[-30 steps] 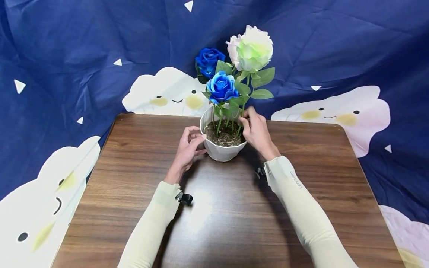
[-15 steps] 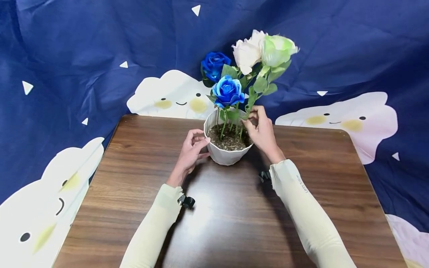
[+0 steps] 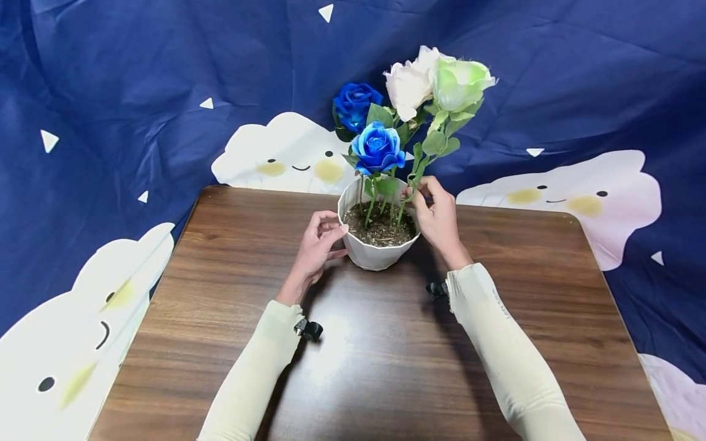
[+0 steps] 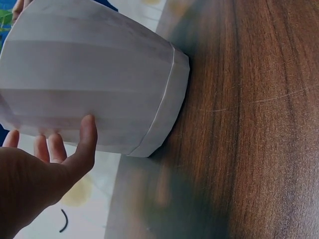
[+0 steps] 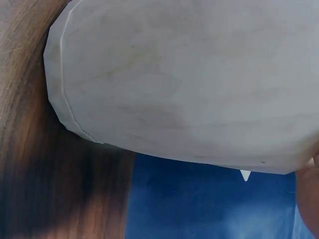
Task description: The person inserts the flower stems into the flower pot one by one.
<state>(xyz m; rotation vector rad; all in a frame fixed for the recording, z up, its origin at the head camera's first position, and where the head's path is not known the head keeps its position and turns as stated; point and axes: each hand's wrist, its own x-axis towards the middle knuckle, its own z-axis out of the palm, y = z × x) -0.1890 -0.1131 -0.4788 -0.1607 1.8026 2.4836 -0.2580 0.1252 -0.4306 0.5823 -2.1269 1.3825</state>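
A white faceted flowerpot (image 3: 376, 256) with dark soil stands on the table, its side filling much of both wrist views. My right hand (image 3: 437, 214) pinches the stem of a green-and-white rose (image 3: 460, 84) at the pot's right rim; the stem leans right. In the right wrist view only a bit of that hand (image 5: 309, 194) shows at the edge. My left hand (image 3: 318, 245) touches the pot's left side with spread, slightly bent fingers, as the left wrist view's fingers (image 4: 88, 130) show. A light blue rose (image 3: 378, 149), a dark blue rose (image 3: 355, 105) and a whitish rose (image 3: 407, 89) rise from the pot.
The brown wooden table (image 3: 248, 245) ends just behind the pot. Beyond it hangs a dark blue cloth (image 3: 138, 55) printed with white clouds (image 3: 287, 153) and small triangles. A black wrist strap (image 3: 310, 329) sits at the left sleeve's cuff.
The green-and-white rose has tilted over to the right, uncovering the whitish rose behind. My right hand has shifted slightly with the stem. My left hand stays at the pot; the view has moved a little.
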